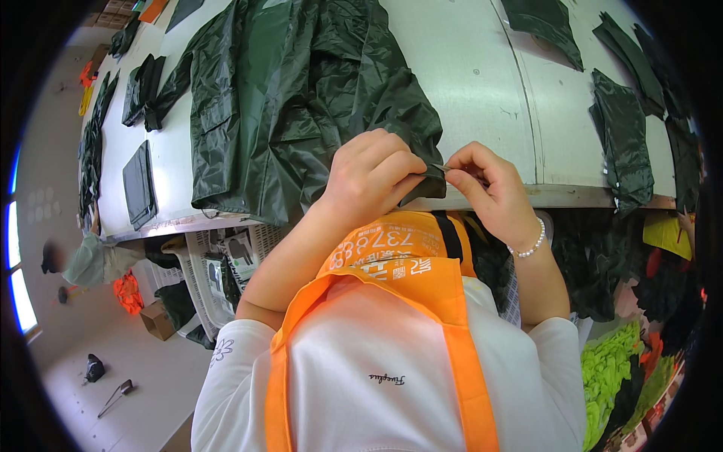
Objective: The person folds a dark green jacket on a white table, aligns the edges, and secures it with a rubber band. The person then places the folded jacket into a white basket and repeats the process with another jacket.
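Observation:
A dark green, shiny raincoat-like jacket (263,113) lies spread on the white table (474,98), its lower edge hanging slightly over the front. At its right front part, my left hand (373,172) is closed, pinching the dark green cloth near the table edge. Just right of it, my right hand (489,192), wearing a beaded bracelet, has thumb and forefinger pressed together. Between the two hands shows a small, thin metallic thing (440,167), its near end at my right fingertips. Its exact kind is too small to make out.
Folded dark green garments lie at the table's right (623,139) and left (139,184). Below the front edge stands a white plastic basket (207,282). Bright yellow-green cloth (608,377) is heaped at lower right. Another person's grey sleeve (102,260) shows at far left.

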A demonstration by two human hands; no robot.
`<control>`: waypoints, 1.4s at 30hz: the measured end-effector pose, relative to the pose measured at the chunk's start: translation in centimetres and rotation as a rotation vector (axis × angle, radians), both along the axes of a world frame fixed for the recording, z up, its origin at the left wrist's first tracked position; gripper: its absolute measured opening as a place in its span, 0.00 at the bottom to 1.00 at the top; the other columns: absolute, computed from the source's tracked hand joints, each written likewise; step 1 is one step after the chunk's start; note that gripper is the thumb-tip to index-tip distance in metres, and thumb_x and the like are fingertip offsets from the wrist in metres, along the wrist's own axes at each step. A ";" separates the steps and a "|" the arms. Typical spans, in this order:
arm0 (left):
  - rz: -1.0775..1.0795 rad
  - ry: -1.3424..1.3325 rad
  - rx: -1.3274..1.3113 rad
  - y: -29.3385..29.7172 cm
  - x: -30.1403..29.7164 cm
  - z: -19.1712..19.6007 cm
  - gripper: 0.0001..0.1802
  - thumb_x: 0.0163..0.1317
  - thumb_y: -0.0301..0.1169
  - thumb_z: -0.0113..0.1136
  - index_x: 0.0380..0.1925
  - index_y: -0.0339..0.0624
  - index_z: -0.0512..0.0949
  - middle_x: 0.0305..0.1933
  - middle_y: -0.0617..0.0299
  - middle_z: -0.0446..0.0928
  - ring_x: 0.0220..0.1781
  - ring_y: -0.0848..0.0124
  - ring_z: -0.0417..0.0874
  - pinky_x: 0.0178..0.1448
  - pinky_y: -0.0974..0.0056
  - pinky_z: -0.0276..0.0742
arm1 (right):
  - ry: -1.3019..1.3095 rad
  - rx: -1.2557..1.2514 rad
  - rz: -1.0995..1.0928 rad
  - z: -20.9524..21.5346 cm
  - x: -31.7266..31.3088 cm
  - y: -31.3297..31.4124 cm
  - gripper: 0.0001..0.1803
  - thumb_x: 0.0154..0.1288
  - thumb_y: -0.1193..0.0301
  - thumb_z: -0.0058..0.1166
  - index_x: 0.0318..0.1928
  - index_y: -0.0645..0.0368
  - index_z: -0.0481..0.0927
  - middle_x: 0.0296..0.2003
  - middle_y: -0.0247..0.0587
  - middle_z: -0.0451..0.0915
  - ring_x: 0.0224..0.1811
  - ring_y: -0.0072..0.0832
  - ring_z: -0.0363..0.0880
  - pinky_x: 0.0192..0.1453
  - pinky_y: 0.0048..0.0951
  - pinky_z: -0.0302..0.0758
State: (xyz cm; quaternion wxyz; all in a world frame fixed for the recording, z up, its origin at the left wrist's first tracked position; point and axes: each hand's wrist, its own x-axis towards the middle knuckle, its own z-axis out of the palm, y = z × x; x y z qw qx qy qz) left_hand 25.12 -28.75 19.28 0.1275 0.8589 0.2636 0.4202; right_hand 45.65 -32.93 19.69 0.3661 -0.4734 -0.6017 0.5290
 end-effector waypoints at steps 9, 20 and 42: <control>0.263 -0.137 -0.089 0.0 1.2 -0.5 0.14 0.35 0.27 0.74 0.18 0.41 0.75 0.17 0.63 0.72 0.18 0.68 0.73 0.23 0.69 0.68 | -0.077 0.039 -0.157 -1.4 -1.2 -0.6 0.12 0.56 0.80 0.57 0.39 0.59 0.70 0.28 0.29 0.74 0.25 0.12 0.68 0.26 0.16 0.65; 0.150 0.107 -0.608 -1.8 1.9 -4.2 0.17 0.39 0.34 0.70 0.27 0.42 0.73 0.30 0.58 0.75 0.40 0.58 0.77 0.42 0.58 0.74 | -0.042 0.295 -0.770 -4.3 0.4 2.2 0.08 0.67 0.69 0.41 0.37 0.61 0.71 0.22 0.32 0.69 0.18 0.15 0.62 0.19 0.17 0.59; 0.626 0.792 -0.446 1.0 -41.6 -12.8 0.56 0.37 0.61 0.67 0.67 0.52 0.57 0.71 0.51 0.51 0.72 0.47 0.48 0.69 0.40 0.45 | -0.324 -0.079 -0.498 -7.9 -16.2 2.9 0.20 0.73 0.60 0.38 0.53 0.60 0.74 0.49 0.34 0.78 0.25 0.16 0.64 0.29 0.19 0.63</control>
